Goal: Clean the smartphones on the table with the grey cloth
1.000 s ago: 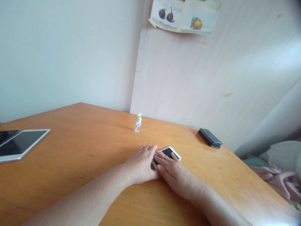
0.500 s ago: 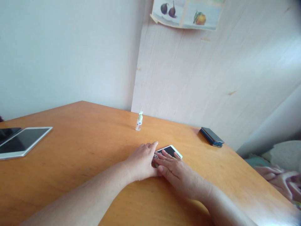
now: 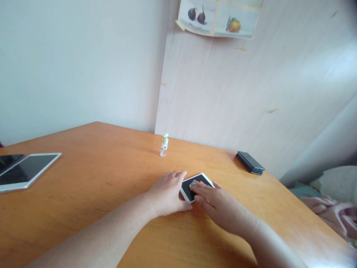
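A small white tablet [image 3: 205,178] with a dark screen lies flat on the wooden table, between my two hands. My left hand [image 3: 168,194] braces its left end, thumb along the near edge and fingers at the far side. Under the fingertips of my right hand [image 3: 214,199] is a crumpled greyish-white cloth [image 3: 192,185], pressed on the screen. The right palm covers part of the tablet's right end. Beyond the hands a small clear pump bottle [image 3: 164,147] with a pale green top stands upright.
At the left edge, a larger white tablet [image 3: 30,168] lies beside a dark device [image 3: 9,161]. A stack of dark phone-like items [image 3: 250,163] sits at the back right of the table [image 3: 97,149]. Wall and board rise behind. Bedding [image 3: 331,214] shows past the right edge.
My right hand has slid right across the screen with the cloth, uncovering the tablet's left part. My left hand stays at the tablet's left end.
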Demonstrator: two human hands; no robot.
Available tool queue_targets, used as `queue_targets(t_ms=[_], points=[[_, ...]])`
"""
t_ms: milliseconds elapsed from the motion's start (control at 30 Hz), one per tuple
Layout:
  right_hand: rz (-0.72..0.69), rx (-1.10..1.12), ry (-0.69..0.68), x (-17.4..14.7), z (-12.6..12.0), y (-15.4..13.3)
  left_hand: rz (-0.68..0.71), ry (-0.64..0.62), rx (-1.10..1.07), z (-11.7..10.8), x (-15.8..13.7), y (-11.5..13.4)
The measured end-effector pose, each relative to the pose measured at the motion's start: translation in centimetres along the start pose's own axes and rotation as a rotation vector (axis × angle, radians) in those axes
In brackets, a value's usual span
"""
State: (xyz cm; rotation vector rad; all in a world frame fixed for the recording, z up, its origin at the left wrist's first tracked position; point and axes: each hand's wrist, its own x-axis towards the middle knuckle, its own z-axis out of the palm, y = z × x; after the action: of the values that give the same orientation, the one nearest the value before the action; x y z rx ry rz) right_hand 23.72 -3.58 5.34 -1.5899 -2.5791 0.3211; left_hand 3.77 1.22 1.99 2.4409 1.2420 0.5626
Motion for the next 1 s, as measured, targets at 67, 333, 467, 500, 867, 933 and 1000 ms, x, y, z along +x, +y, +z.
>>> queue_targets(t_ms=[67, 333, 467, 500, 867, 933, 1000], points=[[-0.114, 0.066, -0.055, -0.3, 0.0, -1.1, 0.002, 0.009, 0.005, 0.0, 0.0, 0.0], [0.307, -0.097, 0.064, 1.3, 1.3, 3.3, -0.022, -0.003, 0.007, -0.1, -0.1, 0.1], [0.192, -0.056, 0.056, 1.5, 1.8, 2.0, -0.026, 0.006, 0.005, 0.0, -0.1, 0.1], [0.115, -0.022, 0.040, 1.4, 1.9, 1.3, -0.022, 0.014, 0.003, 0.0, -0.1, 0.1], [0.371, -0.075, 0.061, 3.2, 2.7, 5.1, -0.048, -0.021, 0.009, -0.2, -0.1, 0.3], [0.392, -0.104, 0.068, 3.0, 2.7, 5.2, -0.047, -0.025, 0.011, -0.2, -0.1, 0.3], [0.334, -0.117, 0.064, 2.6, 2.5, 4.0, -0.039, -0.019, 0.012, -0.1, -0.1, 0.2]])
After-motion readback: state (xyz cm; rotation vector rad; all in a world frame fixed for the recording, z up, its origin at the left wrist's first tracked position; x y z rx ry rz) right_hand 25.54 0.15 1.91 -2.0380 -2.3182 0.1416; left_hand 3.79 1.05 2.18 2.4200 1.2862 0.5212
